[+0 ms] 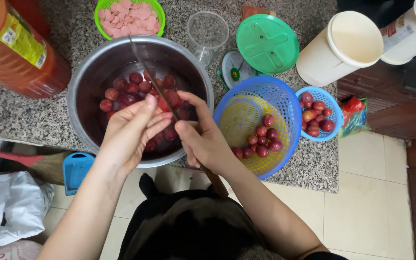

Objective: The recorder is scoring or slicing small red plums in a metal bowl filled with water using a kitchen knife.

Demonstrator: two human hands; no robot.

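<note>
Left of the grip stands an orange plastic jug (pixel 18 45) on the speckled granite counter (pixel 30 115). Over the steel bowl (pixel 85 82) of red plums (pixel 126 89), the left hand (pixel 131 132) pinches one plum between its fingers, while the right hand (pixel 203 139) is clenched on a long knife (pixel 152 77), blade pointing away. Cutting well likely means keeping the edge clear of the fingertips. Right of the grip sit a blue basket (pixel 285 96) with more plums, a smaller blue basket (pixel 335 103), and cream containers (pixel 343 45); tiled floor (pixel 367 202) lies below.
</note>
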